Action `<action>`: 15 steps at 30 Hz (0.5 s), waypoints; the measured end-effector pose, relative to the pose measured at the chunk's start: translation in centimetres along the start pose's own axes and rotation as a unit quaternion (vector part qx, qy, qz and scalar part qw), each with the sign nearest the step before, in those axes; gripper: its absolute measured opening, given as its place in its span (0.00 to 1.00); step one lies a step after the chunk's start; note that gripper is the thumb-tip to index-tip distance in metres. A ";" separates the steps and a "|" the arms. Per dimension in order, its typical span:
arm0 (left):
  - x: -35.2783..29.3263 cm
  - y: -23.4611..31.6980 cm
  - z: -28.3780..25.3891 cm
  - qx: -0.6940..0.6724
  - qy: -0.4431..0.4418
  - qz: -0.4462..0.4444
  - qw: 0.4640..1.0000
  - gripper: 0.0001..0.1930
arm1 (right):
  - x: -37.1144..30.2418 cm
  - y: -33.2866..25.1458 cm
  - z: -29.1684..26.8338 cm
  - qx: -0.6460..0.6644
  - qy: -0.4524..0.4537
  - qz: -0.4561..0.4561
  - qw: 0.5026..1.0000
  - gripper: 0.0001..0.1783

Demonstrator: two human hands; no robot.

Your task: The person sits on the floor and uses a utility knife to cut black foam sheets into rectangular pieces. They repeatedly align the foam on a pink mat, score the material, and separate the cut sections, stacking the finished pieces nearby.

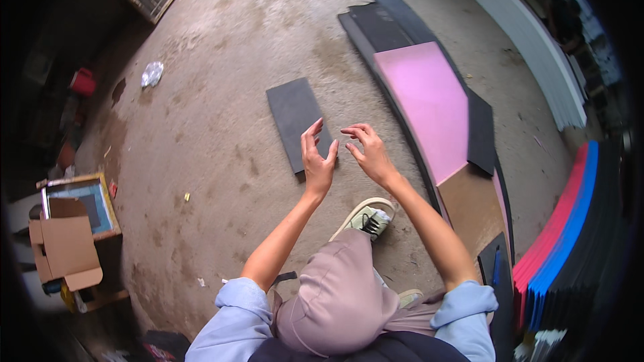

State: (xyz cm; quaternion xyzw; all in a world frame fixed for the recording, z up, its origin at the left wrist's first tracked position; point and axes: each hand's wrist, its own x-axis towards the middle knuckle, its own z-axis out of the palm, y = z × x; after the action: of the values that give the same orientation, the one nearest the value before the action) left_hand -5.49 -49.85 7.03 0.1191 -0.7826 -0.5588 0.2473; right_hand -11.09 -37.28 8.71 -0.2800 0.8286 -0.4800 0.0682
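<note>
Left hand (318,166) and right hand (373,155) hover unclasped, empty. Nearby, a dark sheet (293,117) lies well inside the floor (221,114)'s right edge.

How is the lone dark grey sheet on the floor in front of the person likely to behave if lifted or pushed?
The dark grey sheet looks thin and flat, so it probably won't roll or tip. Its straight edges suggest some stiffness. The rough-looking floor might resist sliding.

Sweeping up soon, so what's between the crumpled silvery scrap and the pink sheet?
The head view shows a dark grey sheet lying on the floor between them, then the edge of black sheets.
</note>
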 end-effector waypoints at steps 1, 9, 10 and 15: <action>0.4 2.4 0.5 -0.032 -0.019 0.021 0.999 0.24 | -0.8 -2.0 -2.6 -0.018 -0.010 0.005 1.000 0.14; -2.1 14.4 9.8 -0.130 -0.255 0.174 0.942 0.11 | -17.3 -5.0 -21.3 -0.169 0.038 0.143 0.975 0.12; -2.8 14.8 11.2 -0.118 -0.313 0.192 0.923 0.11 | -20.2 -4.7 -22.8 -0.172 0.062 0.188 0.965 0.13; -5.9 13.5 16.7 0.019 -0.548 0.324 0.771 0.11 | -34.3 2.8 -25.5 -0.143 0.200 0.326 0.913 0.12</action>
State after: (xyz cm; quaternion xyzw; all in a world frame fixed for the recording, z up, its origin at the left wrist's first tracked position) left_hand -7.98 -28.85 13.92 -0.4627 -0.7881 -0.4018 -0.0591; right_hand 6.67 1.23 14.56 0.1012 0.9300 -0.3531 0.0130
